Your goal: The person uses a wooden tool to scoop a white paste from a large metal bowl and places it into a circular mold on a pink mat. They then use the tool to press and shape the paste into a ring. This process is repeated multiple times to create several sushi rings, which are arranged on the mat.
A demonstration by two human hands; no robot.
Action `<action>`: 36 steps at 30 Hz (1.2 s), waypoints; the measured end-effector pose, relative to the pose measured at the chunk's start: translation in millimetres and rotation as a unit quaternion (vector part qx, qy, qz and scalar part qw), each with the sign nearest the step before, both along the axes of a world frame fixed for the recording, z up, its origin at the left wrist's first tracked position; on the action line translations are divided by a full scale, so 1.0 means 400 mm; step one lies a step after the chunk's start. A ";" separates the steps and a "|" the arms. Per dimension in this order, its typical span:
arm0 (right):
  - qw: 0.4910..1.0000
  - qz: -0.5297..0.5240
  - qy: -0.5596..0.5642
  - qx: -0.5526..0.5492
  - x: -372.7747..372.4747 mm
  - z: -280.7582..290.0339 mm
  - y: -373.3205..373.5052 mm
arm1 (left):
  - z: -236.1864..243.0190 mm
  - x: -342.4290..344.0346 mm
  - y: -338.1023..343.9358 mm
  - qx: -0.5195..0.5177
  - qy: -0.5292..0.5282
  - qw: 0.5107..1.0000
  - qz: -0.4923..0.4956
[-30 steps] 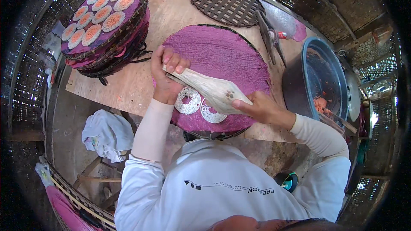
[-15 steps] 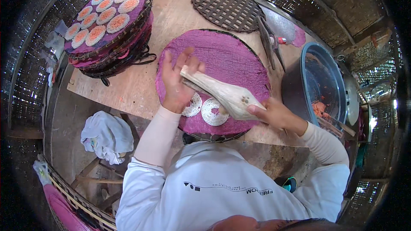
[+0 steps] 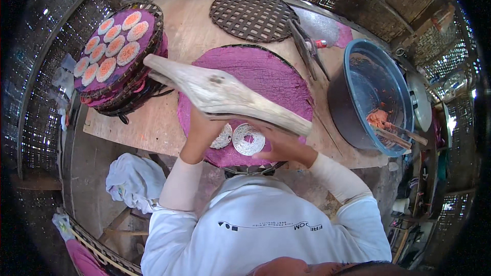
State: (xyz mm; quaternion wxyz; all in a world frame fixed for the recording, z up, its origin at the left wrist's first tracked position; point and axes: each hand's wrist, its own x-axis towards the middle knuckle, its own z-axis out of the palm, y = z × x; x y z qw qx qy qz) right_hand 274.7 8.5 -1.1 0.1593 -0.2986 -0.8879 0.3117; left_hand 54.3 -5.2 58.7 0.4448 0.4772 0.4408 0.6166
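Observation:
A pale wooden tool (image 3: 230, 92) with a long, tapered body and a dark mark on top lies diagonally above the pink-covered round tray (image 3: 245, 64). My left hand (image 3: 203, 135) holds it from underneath, its fingers largely hidden by the wood. My right hand (image 3: 289, 148) is just below the tool's right part, thumb spread from the fingers, which are partly hidden and slightly blurred. Below the tool on the pink surface are two white lacy rings (image 3: 248, 139), one partly behind my left hand.
A stack of trays (image 3: 105, 86) bearing several white-and-orange discs stands left. An empty woven tray (image 3: 250, 15) lies at the back beside dark tongs-like tools (image 3: 302, 46). A blue tub (image 3: 342, 102) with orange paste and sticks is right. A white cloth (image 3: 134, 179) is below the board at left.
The wooden tool has swung leftward and lengthwise turned, its wide part now over my left hand. My right hand has released its earlier grip and moved lower. The view has shifted slightly.

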 end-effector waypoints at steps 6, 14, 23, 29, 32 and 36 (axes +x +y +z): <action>1.000 0.017 -0.014 0.000 -0.005 -0.056 0.009 | -0.008 -0.043 -0.027 -0.072 -0.045 0.996 0.025; 0.985 -0.127 -0.114 -0.021 0.133 0.062 0.034 | -0.049 -0.049 -0.025 -0.018 -0.005 0.989 0.145; 0.952 -0.201 0.173 0.152 0.121 0.247 -0.003 | -0.051 0.031 0.016 0.289 0.599 0.714 0.219; 0.904 -0.228 0.361 0.006 0.121 0.412 0.040 | 0.304 0.160 0.018 0.315 0.401 0.800 -0.317; 0.820 -0.216 0.520 -0.101 0.093 0.467 0.099 | 0.154 0.157 0.069 0.410 0.346 0.808 -0.242; 0.833 -0.230 0.485 -0.134 0.083 0.532 0.076 | 0.253 0.210 0.062 0.406 0.563 0.696 -0.184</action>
